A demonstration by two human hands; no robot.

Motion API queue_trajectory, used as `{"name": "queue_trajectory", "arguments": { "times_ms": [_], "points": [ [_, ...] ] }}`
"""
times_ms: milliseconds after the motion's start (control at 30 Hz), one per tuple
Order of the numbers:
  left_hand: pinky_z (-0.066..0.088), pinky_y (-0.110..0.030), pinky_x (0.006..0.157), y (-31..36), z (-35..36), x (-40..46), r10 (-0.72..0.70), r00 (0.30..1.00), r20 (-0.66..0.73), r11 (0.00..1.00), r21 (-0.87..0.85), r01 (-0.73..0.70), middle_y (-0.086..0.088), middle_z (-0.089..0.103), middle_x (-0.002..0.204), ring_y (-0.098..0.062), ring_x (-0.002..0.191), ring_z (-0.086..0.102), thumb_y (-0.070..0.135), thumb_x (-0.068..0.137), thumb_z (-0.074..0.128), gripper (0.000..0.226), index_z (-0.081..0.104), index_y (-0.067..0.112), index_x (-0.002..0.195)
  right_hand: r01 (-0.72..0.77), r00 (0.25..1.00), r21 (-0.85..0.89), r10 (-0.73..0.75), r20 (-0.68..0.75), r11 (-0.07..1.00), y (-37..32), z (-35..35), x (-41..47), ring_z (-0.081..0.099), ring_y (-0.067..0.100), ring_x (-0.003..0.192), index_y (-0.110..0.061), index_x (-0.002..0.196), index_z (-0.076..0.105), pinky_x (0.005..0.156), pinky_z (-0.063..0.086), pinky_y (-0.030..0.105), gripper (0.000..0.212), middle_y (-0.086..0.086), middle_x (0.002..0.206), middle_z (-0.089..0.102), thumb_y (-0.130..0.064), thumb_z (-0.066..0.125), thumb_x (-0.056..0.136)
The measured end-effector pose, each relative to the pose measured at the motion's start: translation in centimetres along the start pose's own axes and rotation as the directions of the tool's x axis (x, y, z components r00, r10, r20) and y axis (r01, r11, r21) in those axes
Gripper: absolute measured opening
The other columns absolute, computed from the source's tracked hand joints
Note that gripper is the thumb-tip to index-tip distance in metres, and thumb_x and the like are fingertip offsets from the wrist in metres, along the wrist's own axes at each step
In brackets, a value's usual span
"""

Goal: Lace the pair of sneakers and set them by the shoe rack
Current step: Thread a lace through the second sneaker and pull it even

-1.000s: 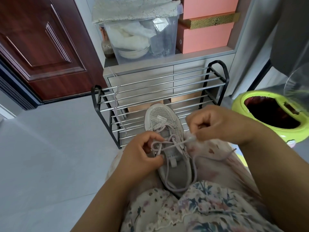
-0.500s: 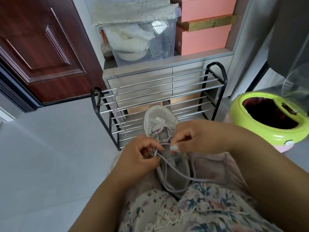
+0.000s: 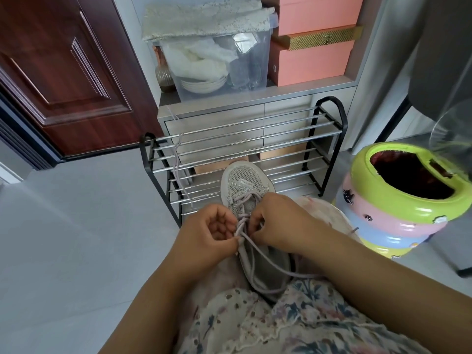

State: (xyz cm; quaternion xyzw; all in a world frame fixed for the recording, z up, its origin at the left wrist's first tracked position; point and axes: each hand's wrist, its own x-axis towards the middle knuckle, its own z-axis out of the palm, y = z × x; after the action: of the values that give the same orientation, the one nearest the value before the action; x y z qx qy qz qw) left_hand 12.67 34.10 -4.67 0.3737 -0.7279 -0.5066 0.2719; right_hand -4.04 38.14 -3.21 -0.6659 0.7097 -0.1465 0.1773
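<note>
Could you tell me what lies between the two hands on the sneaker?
In the head view, only the crossed lilac lace lies between them.

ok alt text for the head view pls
Both hands, left hand and right hand, pinch the lilac lace of a grey sneaker on the person's lap. A metal shoe rack stands just beyond.
</note>
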Motion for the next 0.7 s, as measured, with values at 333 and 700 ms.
{"name": "queue_trajectory", "arguments": {
  "times_ms": [333,700],
  "points": [
    [0.055,-0.023,0.066,0.0,-0.1,-0.1,0.014,1.000,0.004,1.000,-0.011,-0.014,0.005,0.068,0.072,-0.009,0.066,0.063,-0.007,0.069,0.077,0.026,0.063,0.012,0.081,-0.028,0.998,0.109,0.022,0.057,0.994,0.3,0.1,0.1,0.054,0.009,0.059,-0.025,0.065,0.072,0.053,0.037,0.018,0.005,-0.004,0.064,0.064,-0.021,0.069,0.068],
    [0.056,-0.042,0.066,0.2,0.0,-0.1,-0.002,1.000,0.029,1.000,0.015,0.001,-0.001,0.067,0.076,-0.017,0.068,0.061,0.003,0.067,0.076,0.024,0.066,0.020,0.080,-0.323,0.939,0.789,0.069,0.338,0.522,2.5,-2.5,0.1,0.035,0.014,0.048,-0.011,0.052,0.057,0.049,0.021,0.027,0.005,0.005,0.053,0.045,-0.015,0.054,0.050]
  ]
}}
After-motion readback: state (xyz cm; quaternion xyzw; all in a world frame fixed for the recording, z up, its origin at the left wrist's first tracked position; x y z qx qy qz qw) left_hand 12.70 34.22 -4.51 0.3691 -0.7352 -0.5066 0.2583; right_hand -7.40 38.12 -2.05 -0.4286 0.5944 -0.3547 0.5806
